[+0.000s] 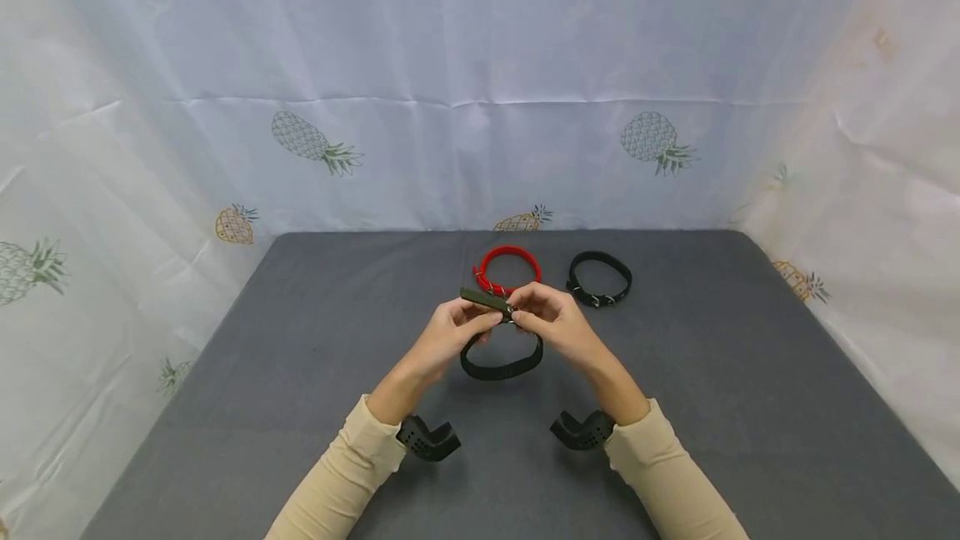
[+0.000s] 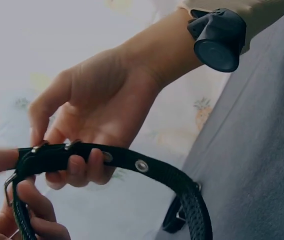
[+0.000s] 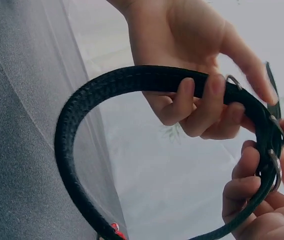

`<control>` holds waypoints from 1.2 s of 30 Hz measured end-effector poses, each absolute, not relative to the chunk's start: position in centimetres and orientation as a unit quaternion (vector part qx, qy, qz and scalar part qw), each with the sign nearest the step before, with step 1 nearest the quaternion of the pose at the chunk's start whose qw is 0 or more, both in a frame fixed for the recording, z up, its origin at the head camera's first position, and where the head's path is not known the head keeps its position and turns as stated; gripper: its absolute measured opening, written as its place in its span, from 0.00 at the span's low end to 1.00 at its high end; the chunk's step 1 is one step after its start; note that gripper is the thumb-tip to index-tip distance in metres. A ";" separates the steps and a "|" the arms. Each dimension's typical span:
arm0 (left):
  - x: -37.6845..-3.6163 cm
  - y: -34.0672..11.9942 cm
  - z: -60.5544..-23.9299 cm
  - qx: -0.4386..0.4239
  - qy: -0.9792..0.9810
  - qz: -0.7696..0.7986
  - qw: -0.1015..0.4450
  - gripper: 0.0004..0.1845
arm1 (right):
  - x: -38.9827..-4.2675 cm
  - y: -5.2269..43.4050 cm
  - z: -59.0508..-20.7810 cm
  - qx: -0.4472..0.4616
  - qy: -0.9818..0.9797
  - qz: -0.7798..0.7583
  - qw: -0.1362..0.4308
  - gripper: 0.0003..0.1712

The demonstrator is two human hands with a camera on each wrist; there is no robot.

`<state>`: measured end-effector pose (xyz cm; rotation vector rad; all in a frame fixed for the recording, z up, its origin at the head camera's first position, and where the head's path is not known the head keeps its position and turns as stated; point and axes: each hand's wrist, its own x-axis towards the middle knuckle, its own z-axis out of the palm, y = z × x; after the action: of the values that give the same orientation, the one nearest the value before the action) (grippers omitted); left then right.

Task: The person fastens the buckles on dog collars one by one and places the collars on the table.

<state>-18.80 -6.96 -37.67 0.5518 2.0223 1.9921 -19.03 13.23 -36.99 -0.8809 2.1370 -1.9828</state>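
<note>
Both hands hold a dark green-black buckle collar [image 1: 501, 372] raised in front of the body, its band forming a loop. My left hand [image 1: 459, 327] pinches it on the left of the buckle, the strap's end [image 1: 480, 300] jutting out above those fingers. On the other side, my right hand [image 1: 558, 319] grips the band with thumb and fingertips. The right wrist view shows the metal buckle [image 3: 278, 131] between the two hands, with a ring [image 3: 234, 81] farther along the band. A metal eyelet [image 2: 141, 165] shows in the left wrist view.
Behind the hands, a red collar [image 1: 508, 250] lies looped on the grey-covered table [image 1: 337, 373]. To its right rests a black buckle collar [image 1: 628, 273]. A pineapple-print curtain [image 1: 480, 48] stands at the back and sides. Each wrist wears a black camera mount [image 1: 429, 440].
</note>
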 end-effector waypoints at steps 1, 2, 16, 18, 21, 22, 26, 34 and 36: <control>-18.8 -7.0 -37.6 0.191 0.697 0.681 0.121 0.15 | -19.0 13.2 -37.0 -0.283 0.701 -0.653 0.048 0.08; -18.8 -7.0 -37.6 0.193 0.699 0.678 0.117 0.16 | -19.1 13.2 -37.0 -0.275 0.700 -0.657 0.048 0.07; -18.8 -7.2 -37.4 0.233 0.717 0.655 0.042 0.15 | -19.2 13.2 -36.9 -0.269 0.693 -0.667 0.053 0.12; -18.9 -7.3 -37.6 0.242 0.719 0.651 0.027 0.15 | -19.2 13.2 -36.9 -0.280 0.688 -0.667 0.059 0.12; -19.2 -7.5 -37.9 0.251 0.725 0.641 0.004 0.15 | -19.2 13.3 -36.9 -0.288 0.678 -0.674 0.058 0.15; -19.3 -7.6 -37.9 0.254 0.728 0.637 -0.003 0.16 | -19.2 13.3 -37.0 -0.289 0.675 -0.677 0.056 0.16; -19.6 -7.9 -38.0 0.264 0.731 0.628 -0.025 0.17 | -19.2 13.3 -36.9 -0.292 0.661 -0.690 0.044 0.13; -19.8 -8.4 -37.6 0.273 0.728 0.629 -0.018 0.18 | -19.2 13.2 -36.7 -0.265 0.645 -0.714 0.057 0.07; -19.8 -8.4 -37.7 0.274 0.729 0.628 -0.008 0.18 | -19.1 13.2 -36.6 -0.263 0.643 -0.717 0.060 0.07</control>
<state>-19.77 -8.42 -37.66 0.8649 2.3014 1.9822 -19.14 13.24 -36.65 -0.7962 1.9447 -2.1699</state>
